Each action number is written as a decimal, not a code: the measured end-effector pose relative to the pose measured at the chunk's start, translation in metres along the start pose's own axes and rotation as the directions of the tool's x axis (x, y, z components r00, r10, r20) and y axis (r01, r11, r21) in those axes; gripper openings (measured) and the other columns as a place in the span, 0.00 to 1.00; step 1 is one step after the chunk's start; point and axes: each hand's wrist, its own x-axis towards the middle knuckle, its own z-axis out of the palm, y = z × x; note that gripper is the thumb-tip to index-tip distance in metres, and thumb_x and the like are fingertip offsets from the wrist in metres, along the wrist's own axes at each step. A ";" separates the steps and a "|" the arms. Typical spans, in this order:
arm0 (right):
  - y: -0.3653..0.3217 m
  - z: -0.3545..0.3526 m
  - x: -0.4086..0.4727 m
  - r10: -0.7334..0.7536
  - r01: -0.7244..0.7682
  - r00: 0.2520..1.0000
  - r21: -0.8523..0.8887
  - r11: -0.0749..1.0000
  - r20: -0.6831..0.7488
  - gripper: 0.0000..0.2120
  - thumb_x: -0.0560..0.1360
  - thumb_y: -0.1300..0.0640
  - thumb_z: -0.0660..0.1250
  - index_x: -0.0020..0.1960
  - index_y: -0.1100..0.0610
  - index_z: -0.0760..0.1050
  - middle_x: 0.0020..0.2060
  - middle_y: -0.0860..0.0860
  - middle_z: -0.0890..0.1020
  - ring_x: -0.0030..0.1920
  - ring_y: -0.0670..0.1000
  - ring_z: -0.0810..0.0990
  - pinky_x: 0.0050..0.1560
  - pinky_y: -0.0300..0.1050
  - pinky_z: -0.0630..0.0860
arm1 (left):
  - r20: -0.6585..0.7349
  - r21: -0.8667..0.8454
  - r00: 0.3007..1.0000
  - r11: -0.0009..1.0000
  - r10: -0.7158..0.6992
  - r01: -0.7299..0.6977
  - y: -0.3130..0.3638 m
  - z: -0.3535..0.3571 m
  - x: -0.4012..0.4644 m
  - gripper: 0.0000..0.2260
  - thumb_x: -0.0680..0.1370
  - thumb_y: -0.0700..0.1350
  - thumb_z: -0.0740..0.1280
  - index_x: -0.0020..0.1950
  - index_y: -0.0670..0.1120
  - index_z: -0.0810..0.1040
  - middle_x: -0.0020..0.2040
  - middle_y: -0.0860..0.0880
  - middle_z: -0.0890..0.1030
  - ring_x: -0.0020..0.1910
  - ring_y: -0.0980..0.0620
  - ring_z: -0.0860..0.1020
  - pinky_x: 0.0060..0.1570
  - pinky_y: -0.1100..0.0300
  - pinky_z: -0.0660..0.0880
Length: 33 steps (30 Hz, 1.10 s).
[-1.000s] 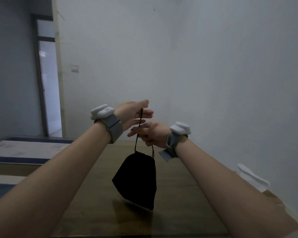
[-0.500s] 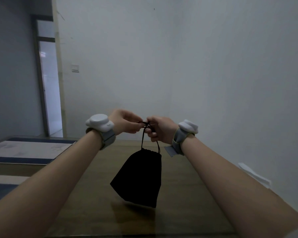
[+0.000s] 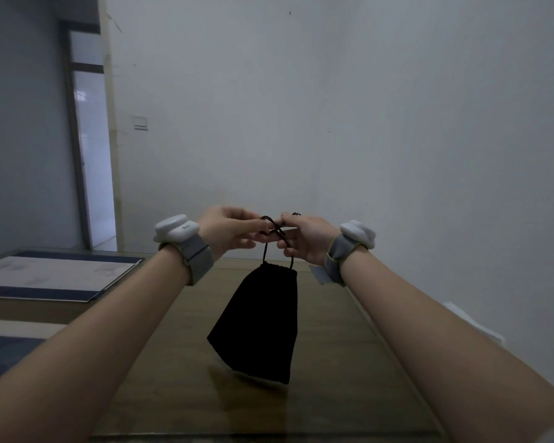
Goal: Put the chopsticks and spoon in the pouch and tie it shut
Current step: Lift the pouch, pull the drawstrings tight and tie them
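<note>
A black cloth pouch [image 3: 259, 321] hangs in the air above the brown table [image 3: 327, 362], its gathered mouth at the top and its lower corner close to the tabletop. Its black drawstring [image 3: 274, 233] runs up from the mouth and crosses into a loop between my hands. My left hand [image 3: 231, 230] pinches the cord from the left. My right hand [image 3: 304, 238] pinches it from the right, fingertips nearly touching the left hand's. The chopsticks and spoon are not visible.
A plain white wall stands close behind and to the right of the table. A blue-and-white mat [image 3: 55, 276] lies on a surface at the left. A doorway [image 3: 90, 161] opens at the back left. A white object [image 3: 474, 321] sits by the table's right edge.
My hands came together from a staggered hold, left above right, to level with each other. The cord now forms a crossed loop between them. The pouch stayed hanging and swung slightly.
</note>
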 end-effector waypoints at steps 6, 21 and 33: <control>0.004 0.000 0.004 -0.006 0.004 0.999 0.049 0.999 0.035 0.18 0.82 0.55 0.51 0.41 0.61 0.73 0.37 0.55 0.77 0.19 0.41 0.69 0.17 0.31 0.62 | 0.285 0.079 0.940 0.982 -0.185 0.169 -0.020 -0.009 -0.009 0.08 0.73 0.27 0.64 0.42 0.37 0.79 0.35 0.46 0.86 0.33 0.53 0.84 0.35 0.65 0.80; -0.008 0.016 0.001 -0.396 0.310 0.916 -0.737 0.600 0.064 0.24 0.80 0.51 0.55 0.27 0.55 0.70 0.24 0.50 0.75 0.24 0.48 0.75 0.32 0.39 0.72 | -0.050 0.298 0.988 0.942 -0.148 0.157 -0.021 0.004 0.005 0.10 0.78 0.36 0.58 0.53 0.46 0.76 0.44 0.48 0.77 0.38 0.54 0.73 0.37 0.62 0.67; -0.008 0.015 0.002 -0.423 0.391 0.906 -0.437 0.810 0.027 0.23 0.81 0.55 0.53 0.33 0.61 0.78 0.32 0.58 0.79 0.36 0.54 0.75 0.44 0.46 0.74 | -0.044 0.082 0.991 0.988 -0.125 0.128 -0.030 0.011 0.010 0.05 0.76 0.35 0.64 0.48 0.42 0.77 0.38 0.47 0.77 0.36 0.54 0.72 0.40 0.61 0.69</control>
